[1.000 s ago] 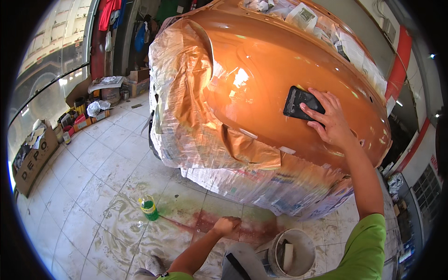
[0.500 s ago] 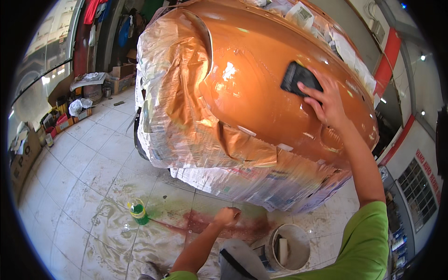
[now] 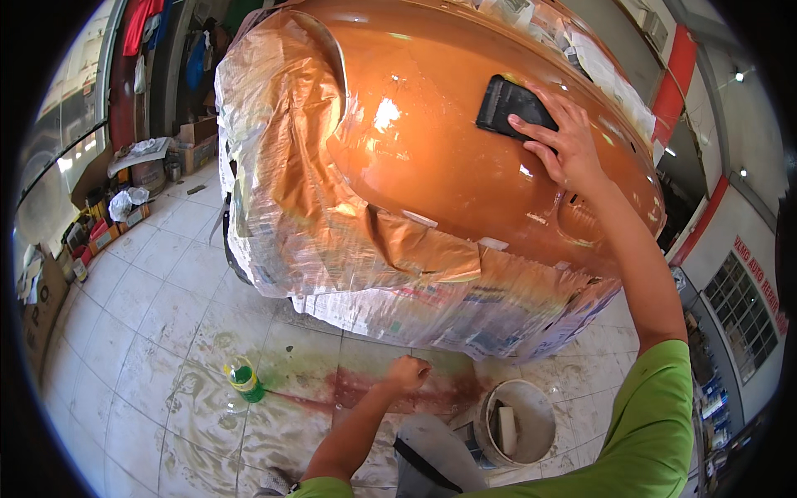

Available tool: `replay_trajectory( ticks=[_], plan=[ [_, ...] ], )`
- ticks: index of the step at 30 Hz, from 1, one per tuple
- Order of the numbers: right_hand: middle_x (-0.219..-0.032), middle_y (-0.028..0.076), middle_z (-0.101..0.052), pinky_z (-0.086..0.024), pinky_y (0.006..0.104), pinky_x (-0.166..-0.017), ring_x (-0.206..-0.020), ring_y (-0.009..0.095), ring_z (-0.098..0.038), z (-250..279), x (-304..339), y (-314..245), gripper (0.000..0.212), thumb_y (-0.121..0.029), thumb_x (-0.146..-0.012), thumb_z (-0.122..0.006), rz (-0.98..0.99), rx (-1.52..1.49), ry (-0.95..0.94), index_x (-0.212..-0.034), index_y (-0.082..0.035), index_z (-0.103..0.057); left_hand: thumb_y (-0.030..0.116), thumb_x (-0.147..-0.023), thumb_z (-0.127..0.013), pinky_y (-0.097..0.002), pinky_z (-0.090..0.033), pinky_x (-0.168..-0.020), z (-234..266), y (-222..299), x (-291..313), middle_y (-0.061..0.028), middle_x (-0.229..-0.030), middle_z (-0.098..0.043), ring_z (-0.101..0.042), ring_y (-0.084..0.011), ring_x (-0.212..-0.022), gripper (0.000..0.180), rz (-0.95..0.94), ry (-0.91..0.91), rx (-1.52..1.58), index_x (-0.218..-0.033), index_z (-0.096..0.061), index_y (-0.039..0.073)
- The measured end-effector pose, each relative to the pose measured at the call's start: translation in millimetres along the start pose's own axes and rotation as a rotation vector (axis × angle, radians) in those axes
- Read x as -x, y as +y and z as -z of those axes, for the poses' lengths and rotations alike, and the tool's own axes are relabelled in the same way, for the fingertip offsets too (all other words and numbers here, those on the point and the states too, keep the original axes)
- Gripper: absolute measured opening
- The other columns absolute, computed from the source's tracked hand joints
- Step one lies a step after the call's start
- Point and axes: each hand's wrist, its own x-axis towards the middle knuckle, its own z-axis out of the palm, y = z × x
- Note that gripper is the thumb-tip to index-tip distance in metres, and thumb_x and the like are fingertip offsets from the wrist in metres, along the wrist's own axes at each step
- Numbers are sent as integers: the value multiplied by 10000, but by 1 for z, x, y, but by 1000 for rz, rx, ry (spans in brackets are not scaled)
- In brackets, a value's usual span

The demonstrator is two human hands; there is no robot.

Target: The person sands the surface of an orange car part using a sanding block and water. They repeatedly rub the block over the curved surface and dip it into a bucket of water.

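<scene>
On the wet, glossy orange car panel (image 3: 432, 141), my right hand (image 3: 569, 141) presses a black sanding block (image 3: 513, 105), fingers spread over its right end. My left hand (image 3: 408, 375) is curled into a fist low in front of me, above the stained floor and apart from the car. Nothing shows in its fingers. Orange-tinted masking paper (image 3: 311, 158) and newspaper under plastic film (image 3: 357, 319) cover the car's left and lower sides.
By my legs, a white bucket (image 3: 544, 423) holds a pale block (image 3: 507, 429). A bottle of green liquid (image 3: 246, 383) stands on the tiled floor (image 3: 108, 349), left of a reddish stain. Boxes and cans (image 3: 108, 220) line the far left wall.
My right hand and the black sanding block have shifted slightly up and left over the panel. The view has also turned a little, and my left hand stays in a fist.
</scene>
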Motion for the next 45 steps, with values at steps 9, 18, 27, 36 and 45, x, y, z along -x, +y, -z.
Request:
replay_trajectory(
  ticks=[9, 18, 27, 36, 45],
  plan=[
    [-1569, 80, -541, -380, 522, -1111, -1389, 341, -501, -30, -142, -3, 406, -288, -962, -705, -4, 192, 100, -1358, -373, -723, 257, -914, -671, -533, -587, -839, 33, 50, -21, -169, -1001, -775, -735, -409, -938, 209, 57, -31, 53, -1063, -799, 186],
    [-1624, 64, -512, -366, 496, -1115, -1427, 325, -501, -12, -63, 5, 487, -219, -923, -748, 79, 37, 40, -1380, -387, -724, 273, -904, -717, -510, -598, -843, 47, -20, 18, -134, -1001, -788, -741, -395, -939, 219, 54, -177, -89, -1089, -809, 200],
    [-1621, 58, -507, -365, 517, -1132, -1387, 351, -526, -10, -45, -18, 459, -234, -944, -721, -5, -7, 8, -1375, -394, -725, 264, -902, -707, -511, -589, -889, 49, -44, 21, -148, -1062, -776, -723, -399, -1030, 243, 34, -91, 33, -1115, -797, 191],
    [-1565, 128, -535, -383, 549, -1117, -1392, 354, -498, -31, -155, -18, 354, -289, -943, -726, -64, 168, 40, -1294, -315, -767, 271, -902, -741, -477, -574, -953, 65, 23, -8, -154, -1151, -772, -718, -386, -1083, 291, 72, -167, 63, -1158, -799, 144],
    [-1585, 44, -547, -388, 506, -1096, -1359, 349, -546, -8, -45, 5, 422, -271, -941, -736, 63, 94, 52, -1341, -405, -747, 295, -904, -705, -534, -563, -965, 57, -3, -9, -178, -1123, -761, -709, -422, -1066, 304, -34, -221, -7, -1169, -770, 162]
  ],
)
